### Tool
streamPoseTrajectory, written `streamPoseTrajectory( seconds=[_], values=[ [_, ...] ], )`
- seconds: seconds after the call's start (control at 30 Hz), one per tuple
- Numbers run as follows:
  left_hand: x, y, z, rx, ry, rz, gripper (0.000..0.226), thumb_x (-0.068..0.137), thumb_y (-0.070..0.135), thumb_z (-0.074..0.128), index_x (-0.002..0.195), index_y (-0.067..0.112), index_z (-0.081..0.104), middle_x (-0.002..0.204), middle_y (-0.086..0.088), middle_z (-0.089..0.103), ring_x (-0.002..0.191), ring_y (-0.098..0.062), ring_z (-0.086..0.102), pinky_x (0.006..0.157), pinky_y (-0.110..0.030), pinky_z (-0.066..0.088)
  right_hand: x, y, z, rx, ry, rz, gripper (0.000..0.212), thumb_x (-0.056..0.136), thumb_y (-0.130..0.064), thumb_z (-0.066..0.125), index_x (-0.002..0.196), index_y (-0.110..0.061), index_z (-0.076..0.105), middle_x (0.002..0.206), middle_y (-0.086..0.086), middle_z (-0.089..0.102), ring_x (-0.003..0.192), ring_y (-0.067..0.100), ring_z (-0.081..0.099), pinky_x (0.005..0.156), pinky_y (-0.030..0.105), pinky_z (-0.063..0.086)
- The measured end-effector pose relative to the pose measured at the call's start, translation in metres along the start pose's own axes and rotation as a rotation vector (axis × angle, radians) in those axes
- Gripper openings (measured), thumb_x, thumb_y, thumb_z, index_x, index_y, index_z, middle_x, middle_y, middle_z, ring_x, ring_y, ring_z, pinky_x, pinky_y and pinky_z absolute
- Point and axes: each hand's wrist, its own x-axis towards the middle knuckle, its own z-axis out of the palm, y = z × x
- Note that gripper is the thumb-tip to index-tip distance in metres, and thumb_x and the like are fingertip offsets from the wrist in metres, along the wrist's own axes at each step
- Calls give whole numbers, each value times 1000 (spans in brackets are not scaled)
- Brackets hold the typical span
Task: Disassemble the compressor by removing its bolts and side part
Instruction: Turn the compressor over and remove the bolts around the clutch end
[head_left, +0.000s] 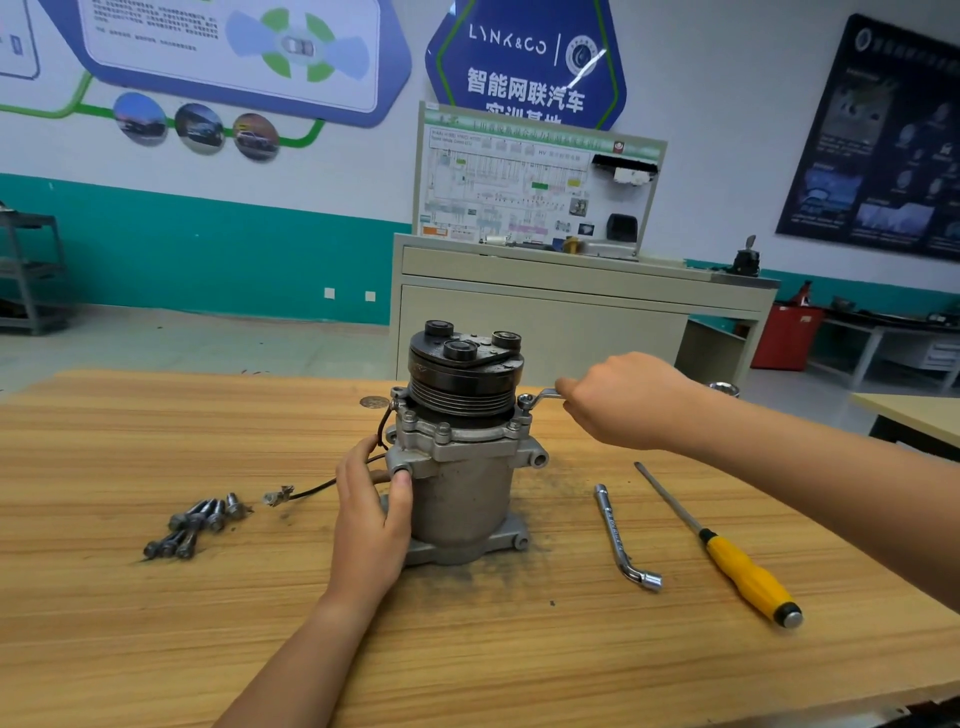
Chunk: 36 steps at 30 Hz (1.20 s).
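— Head view, the only one. Whereabouts of the compressor (462, 483)?

— Upright in the middle of the counter (156, 623), pulley (462, 374) end on top. Steadied by the left hand (371, 514): grip curled against the housing, thumb on a mounting ear.

— And the right hand (623, 400)?

— Grip closed round the handle of a wrench (543, 396), ring end seated over one of the flange bolts (442, 429), on the right side. Probably midway through: a heap of loose bolts (197, 525) off to the left, several heads left in the flange.

— Risks from here?

— Slipping off the head if pulled at a tilt, rounding it and knocking knuckles into the pulley. Tipping the tall body with a slack left grip. Snagging the wire (311, 488) trailing by the left palm. No trouble likely from the socket wrench (618, 535) or the screwdriver (743, 571), both lying apart to the right.
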Motion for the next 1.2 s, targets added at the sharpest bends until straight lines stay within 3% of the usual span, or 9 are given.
streamPoseTrajectory(
  seconds=[0.1,0.17,0.33,0.53,0.7,0.77,0.87,1.03,1.2],
  values=[
    [0,0,1,-3,0,-2,70,81,55,33,139,16,31,128,11,31,107,-1,40,90,-28,36,1,-4,2,57,20,5,30,101,-25,29,108,-9,53,59,-3,33,59,18,44,53,26,36],
    [-1,0,1,-8,1,-10,63,84,46,35,139,15,31,128,10,31,111,-7,41,90,-29,36,1,-9,0,83,25,27,40,101,-32,23,102,-9,56,58,-3,33,62,20,44,54,29,34],
    [0,0,1,-25,16,-7,68,82,50,36,138,11,33,129,7,33,111,-7,41,89,-27,35,2,-13,-6,165,10,105,40,101,-34,21,78,-13,47,59,-2,36,50,13,34,56,29,35],
    [1,-2,3,-53,8,-30,64,84,44,37,139,13,31,131,6,34,116,-8,41,93,-26,34,4,-12,-3,212,-41,163,42,101,-37,22,71,-14,40,60,-1,38,51,12,36,47,27,29],
    [1,0,3,-60,-3,-20,80,75,61,30,139,13,30,130,8,34,104,28,34,82,-2,28,3,-13,1,107,-21,141,44,101,-37,22,96,-11,57,60,-3,37,58,17,42,50,28,32],
    [2,0,3,-67,4,-24,78,77,59,32,140,13,30,130,8,34,110,17,39,88,-9,33,5,-14,2,74,-19,133,41,101,-35,25,100,-10,58,59,-3,36,60,18,43,51,28,34],
    [2,0,2,-29,21,-23,66,84,45,37,140,11,30,130,7,32,124,-15,40,101,-35,38,4,-19,3,9,-33,125,24,100,-23,36,108,-12,56,64,-2,39,65,19,47,54,29,38],
    [1,5,0,39,73,16,69,82,46,39,138,7,31,126,5,30,120,-18,40,98,-32,35,3,-23,0,-28,-43,117,19,98,-18,41,108,-11,56,72,0,46,69,20,53,54,28,40],
    [1,8,-1,37,82,23,78,76,56,34,138,7,31,126,6,29,118,-14,39,97,-30,34,5,-7,1,-50,-72,10,23,97,-20,33,109,-8,50,61,-1,38,50,12,36,43,24,29]
  ],
)
